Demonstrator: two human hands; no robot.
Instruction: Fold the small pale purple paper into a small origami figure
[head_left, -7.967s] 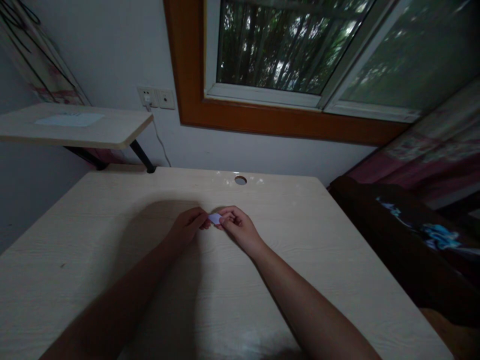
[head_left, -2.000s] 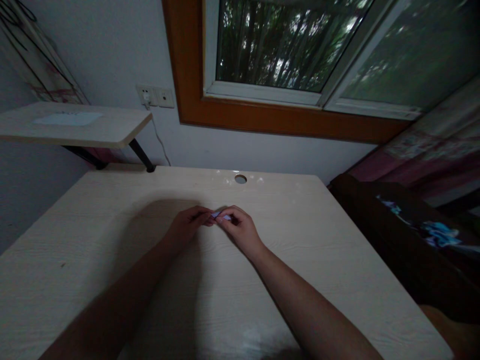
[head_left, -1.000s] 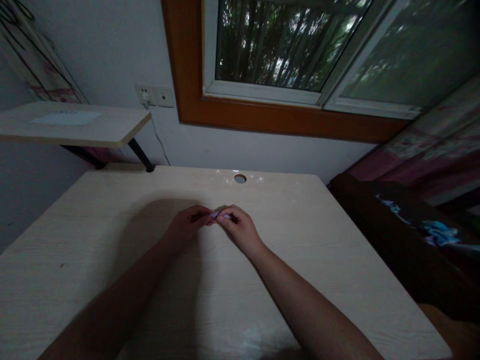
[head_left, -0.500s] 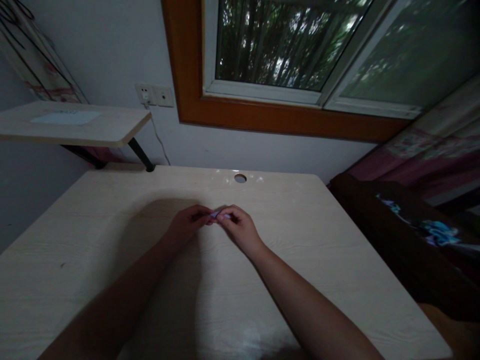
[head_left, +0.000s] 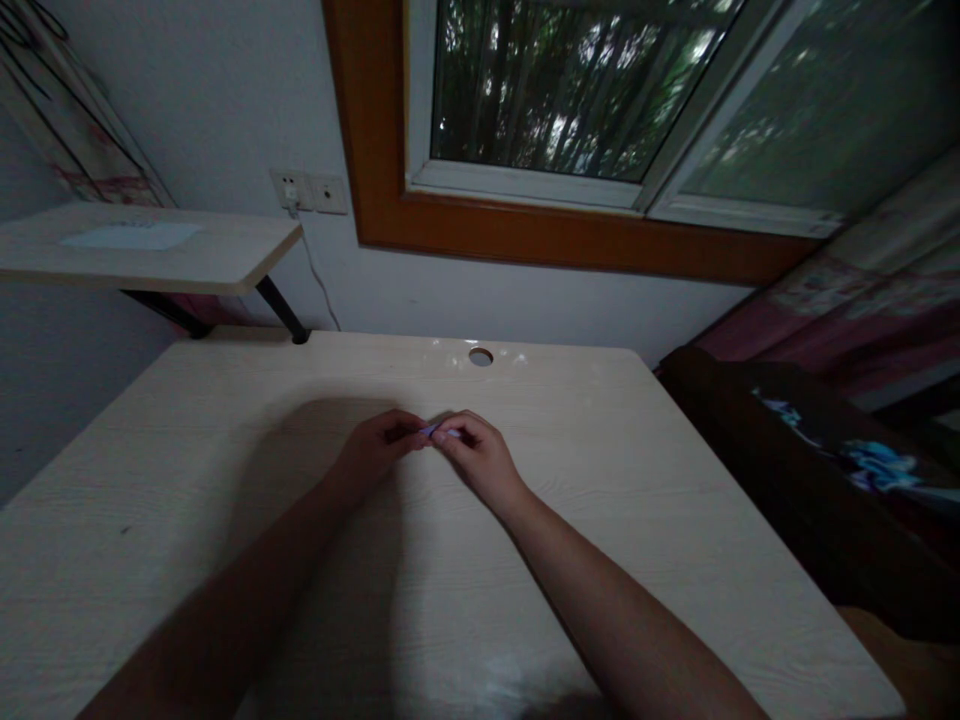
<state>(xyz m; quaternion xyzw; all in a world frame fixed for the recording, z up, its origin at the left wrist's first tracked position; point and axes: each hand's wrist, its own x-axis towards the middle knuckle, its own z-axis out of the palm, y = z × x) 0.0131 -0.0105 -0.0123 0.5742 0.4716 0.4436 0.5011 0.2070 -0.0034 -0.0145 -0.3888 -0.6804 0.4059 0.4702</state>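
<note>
A small pale lilac piece of paper [head_left: 437, 431] is held just above the light wooden desk [head_left: 637, 520] near its middle. My left hand [head_left: 375, 452] pinches its left end with curled fingers. My right hand [head_left: 474, 458] pinches its right end, fingertips meeting the left hand's. Most of the paper is hidden between the fingers; only a thin folded sliver shows.
A round cable hole [head_left: 481, 356] lies at the desk's far edge. A raised side shelf [head_left: 187, 255] with a sheet on it stands at the back left. Wall sockets [head_left: 309, 191] and a window [head_left: 570, 100] are behind; a dark bed frame [head_left: 787, 480] borders the right.
Eight seconds ago more of the paper showed as a flat patch between my hands; now it is a narrow sliver. Over the last second the hands have barely moved.
</note>
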